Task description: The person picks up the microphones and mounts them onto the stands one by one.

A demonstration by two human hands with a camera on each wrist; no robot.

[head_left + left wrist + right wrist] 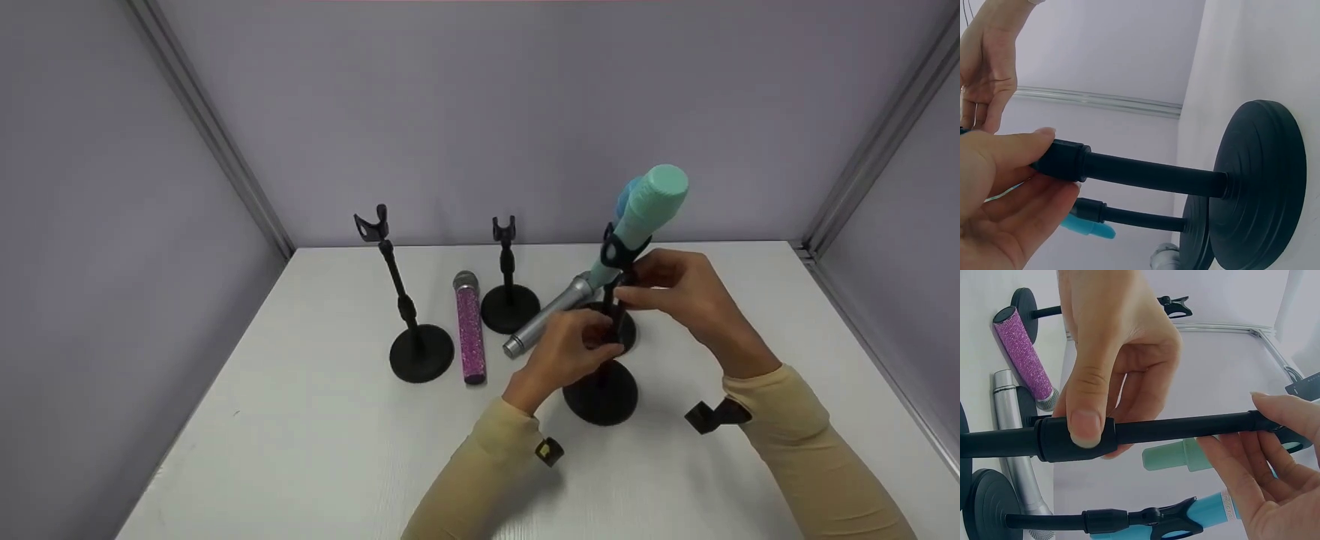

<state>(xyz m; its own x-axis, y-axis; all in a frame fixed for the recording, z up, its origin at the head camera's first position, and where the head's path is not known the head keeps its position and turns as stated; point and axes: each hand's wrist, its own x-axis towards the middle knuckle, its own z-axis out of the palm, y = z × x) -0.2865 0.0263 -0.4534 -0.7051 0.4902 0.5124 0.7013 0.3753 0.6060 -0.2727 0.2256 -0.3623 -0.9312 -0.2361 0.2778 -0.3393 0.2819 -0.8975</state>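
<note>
A first stand (pixel 420 352) stands on the table (pixel 300 450) left of centre in the frame, a first microphone (pixel 471 330) lying just to its right. Beyond that, at frame centre, is a second stand (pixel 510 309). Farther right, a second microphone (pixel 546 316) lies diagonally. At centre right, a third stand (pixel 600 397), a third microphone (pixel 651 201) in its clip, has the left hand (pixel 566 346) at its left and the right hand (pixel 681 291), higher, at its right; behind, a fourth stand (pixel 628 331) bears a fourth microphone (pixel 625 195).
</note>
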